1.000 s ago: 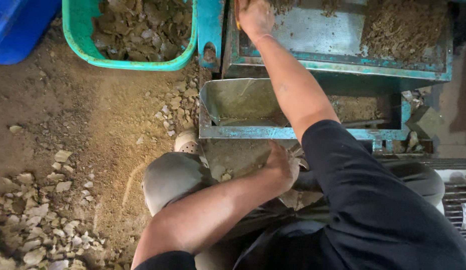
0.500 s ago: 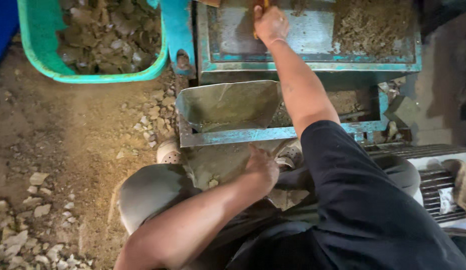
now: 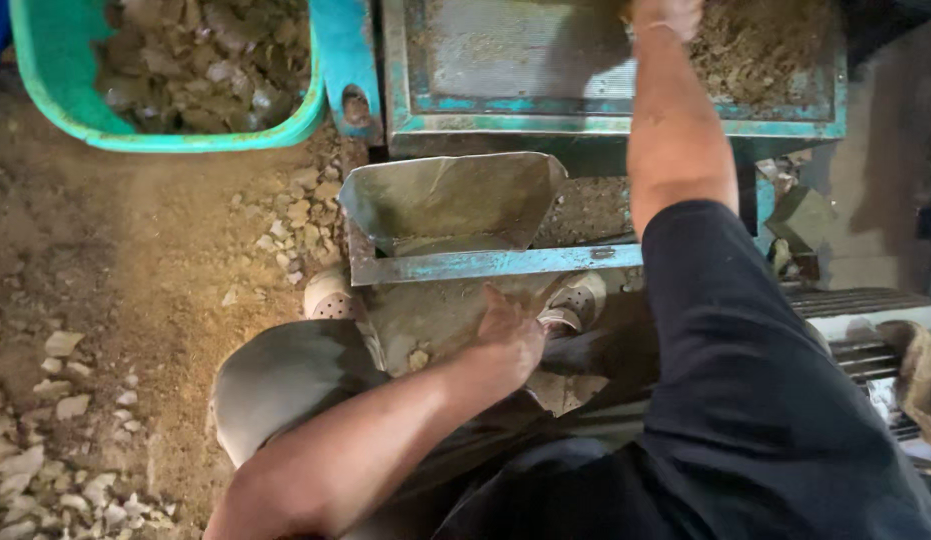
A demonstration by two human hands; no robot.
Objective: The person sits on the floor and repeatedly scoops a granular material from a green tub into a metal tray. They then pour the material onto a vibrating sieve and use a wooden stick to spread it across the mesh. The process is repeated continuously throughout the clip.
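Two hands busy w/ the teal machine. Right hand (image 3: 665,15) reaches to 12 o'clock on the top tray (image 3: 515,60), by a brown crumbly heap (image 3: 760,45), prob. to push it along; its fingers are cut off by the frame, can't tell. Left hand (image 3: 510,335) rests fingers together below the metal chute (image 3: 445,205), looks like bracing. Green tub (image 3: 55,100) of rock at 10 o'clock.

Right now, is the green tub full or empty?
Almost full: the green tub holds brownish chunks piled near its rim. Its top is cut off, so the rest cannot be told.
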